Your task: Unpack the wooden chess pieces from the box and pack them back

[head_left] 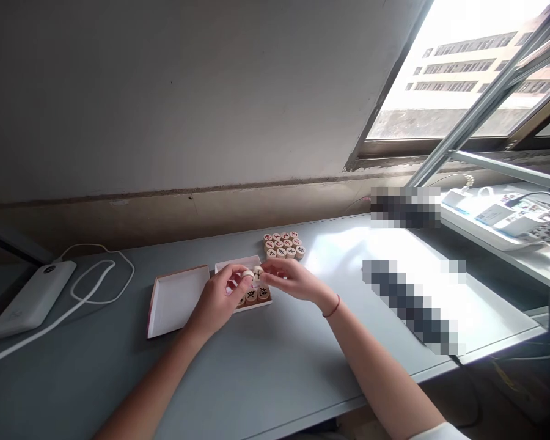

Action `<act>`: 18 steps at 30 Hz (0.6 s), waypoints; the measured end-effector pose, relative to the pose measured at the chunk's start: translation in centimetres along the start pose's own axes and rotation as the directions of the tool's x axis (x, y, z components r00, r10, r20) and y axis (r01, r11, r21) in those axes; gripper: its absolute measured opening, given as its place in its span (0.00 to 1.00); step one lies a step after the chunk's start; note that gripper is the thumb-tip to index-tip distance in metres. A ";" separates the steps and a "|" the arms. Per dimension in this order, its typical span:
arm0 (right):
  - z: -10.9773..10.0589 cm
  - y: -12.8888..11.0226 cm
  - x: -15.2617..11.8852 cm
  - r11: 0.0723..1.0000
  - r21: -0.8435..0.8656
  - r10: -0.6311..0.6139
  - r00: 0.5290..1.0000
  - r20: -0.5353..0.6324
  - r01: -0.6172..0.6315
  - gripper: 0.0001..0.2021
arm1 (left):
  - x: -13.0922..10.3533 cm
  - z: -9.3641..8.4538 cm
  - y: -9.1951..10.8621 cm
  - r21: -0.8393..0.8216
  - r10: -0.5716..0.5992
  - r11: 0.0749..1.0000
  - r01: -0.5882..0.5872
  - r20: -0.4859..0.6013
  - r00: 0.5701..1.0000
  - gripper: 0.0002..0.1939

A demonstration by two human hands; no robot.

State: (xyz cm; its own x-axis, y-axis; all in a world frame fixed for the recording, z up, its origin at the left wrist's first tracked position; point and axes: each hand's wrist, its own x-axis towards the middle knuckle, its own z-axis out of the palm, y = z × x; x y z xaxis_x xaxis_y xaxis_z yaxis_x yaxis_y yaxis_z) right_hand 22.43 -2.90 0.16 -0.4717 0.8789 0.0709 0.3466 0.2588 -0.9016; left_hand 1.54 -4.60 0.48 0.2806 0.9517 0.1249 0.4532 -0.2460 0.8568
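Observation:
My left hand (222, 290) pinches a pale round Chinese chess piece (247, 275) over the shallow white box (227, 264). Close beside it, my right hand (291, 278) has its fingertips closed on another chess piece (257, 272) marked with a dark character. Below the hands, a row of chess pieces (251, 296) lies in the near part of the box, characters up; the hands cover much of the rest. Behind the right hand, several chess pieces (284, 244) stand in rows on the table. Left of the box is its lid (178, 299), inside facing up.
A white power bank (34, 299) with a white cable (91, 287) rests at the table's left. A pixelated dark strip (412, 305) lies to the right. Beyond it are a metal frame (486, 98) and a shelf with white items (495, 217). A wall (187, 104) borders the grey table (256, 373).

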 end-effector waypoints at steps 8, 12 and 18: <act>-2.4 2.9 -0.1 0.908 -0.266 0.319 0.946 -0.064 -0.324 0.17 | -0.8 0.4 -3.0 -0.091 0.014 0.995 -0.042 -0.293 0.956 0.10; -1.8 3.3 0.1 0.834 -0.414 0.323 0.931 -0.172 -0.365 0.18 | -0.9 0.6 -2.9 -0.056 0.051 0.996 -0.070 -0.286 0.957 0.12; -0.1 0.7 -0.1 0.901 -0.396 0.125 0.980 -0.154 -0.177 0.14 | -1.5 1.2 -2.3 0.264 0.255 0.941 -0.210 -0.146 0.956 0.13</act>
State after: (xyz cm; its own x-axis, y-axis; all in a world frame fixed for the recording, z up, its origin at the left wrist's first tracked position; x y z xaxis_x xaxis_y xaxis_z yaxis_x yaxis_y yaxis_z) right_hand 22.82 -2.72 -0.42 -0.2943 0.9554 0.0230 0.7168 0.2366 -0.6559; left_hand 1.04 -5.67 -2.31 0.2604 0.8740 0.4103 0.5910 -0.4804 0.6480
